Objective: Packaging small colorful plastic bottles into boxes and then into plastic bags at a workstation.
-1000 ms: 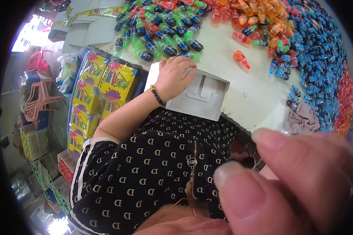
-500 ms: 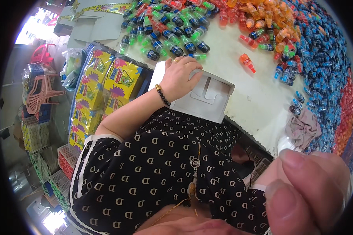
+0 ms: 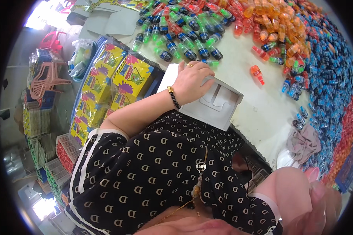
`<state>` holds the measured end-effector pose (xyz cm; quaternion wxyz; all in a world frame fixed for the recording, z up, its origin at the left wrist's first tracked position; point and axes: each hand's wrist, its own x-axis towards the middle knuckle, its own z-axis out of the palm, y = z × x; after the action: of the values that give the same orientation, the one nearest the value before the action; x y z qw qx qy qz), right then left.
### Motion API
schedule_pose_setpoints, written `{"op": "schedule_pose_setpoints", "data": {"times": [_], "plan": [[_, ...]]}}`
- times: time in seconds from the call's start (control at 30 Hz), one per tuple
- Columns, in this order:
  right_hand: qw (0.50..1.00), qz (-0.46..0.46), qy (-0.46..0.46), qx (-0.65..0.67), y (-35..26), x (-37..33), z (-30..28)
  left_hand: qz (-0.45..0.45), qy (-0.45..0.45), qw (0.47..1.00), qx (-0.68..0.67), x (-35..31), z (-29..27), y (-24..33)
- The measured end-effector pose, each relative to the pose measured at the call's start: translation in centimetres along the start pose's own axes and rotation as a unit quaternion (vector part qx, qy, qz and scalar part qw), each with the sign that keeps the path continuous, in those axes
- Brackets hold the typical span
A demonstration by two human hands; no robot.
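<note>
A shallow white cardboard box (image 3: 219, 103) lies at the table's near edge, its inside facing up with a cut-out white insert in it. My left hand (image 3: 194, 80), with a bead bracelet at the wrist, lies across the box's left part, fingers curled over it and holding it. At the lower right, my right hand (image 3: 319, 199) is smeared by motion, so its fingers cannot be made out clearly. Just beyond the box lies a small bottle with a green cap (image 3: 210, 62). A single orange-red bottle (image 3: 257, 74) lies apart on the table.
Heaps of small bottles cover the far side: green-capped dark ones (image 3: 188, 39), orange ones (image 3: 280, 23) and blue ones (image 3: 329, 78). Yellow printed boxes (image 3: 131, 76) stand to my left. A crumpled cloth (image 3: 304, 143) lies at the right, and a pink chair (image 3: 49, 80) stands far left.
My right hand has moved down and away from the camera at the lower right. The whole view has shifted slightly; my left hand stays on the box.
</note>
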<state>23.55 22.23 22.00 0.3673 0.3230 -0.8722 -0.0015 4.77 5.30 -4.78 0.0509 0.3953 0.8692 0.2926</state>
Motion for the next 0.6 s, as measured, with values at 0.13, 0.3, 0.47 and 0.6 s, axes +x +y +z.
{"op": "schedule_pose_setpoints", "data": {"times": [0.13,0.3,0.47,0.6], "plan": [[0.989,0.145,0.004,-0.009,-2.2,-0.9,0.1,0.006,0.010,1.000,-0.011,0.0,0.4,-0.3],[0.890,0.449,0.071,-0.035,3.8,-4.7,3.9,0.000,0.008,1.000,-0.016,0.3,-0.1,-0.4],[0.788,0.611,-0.053,-0.053,18.6,-20.2,9.5,0.019,0.018,0.999,-0.018,0.6,-0.4,-0.1],[0.797,0.581,-0.076,-0.142,23.6,-31.6,17.0,0.012,0.018,1.000,-0.019,0.2,-0.5,0.0]]}}
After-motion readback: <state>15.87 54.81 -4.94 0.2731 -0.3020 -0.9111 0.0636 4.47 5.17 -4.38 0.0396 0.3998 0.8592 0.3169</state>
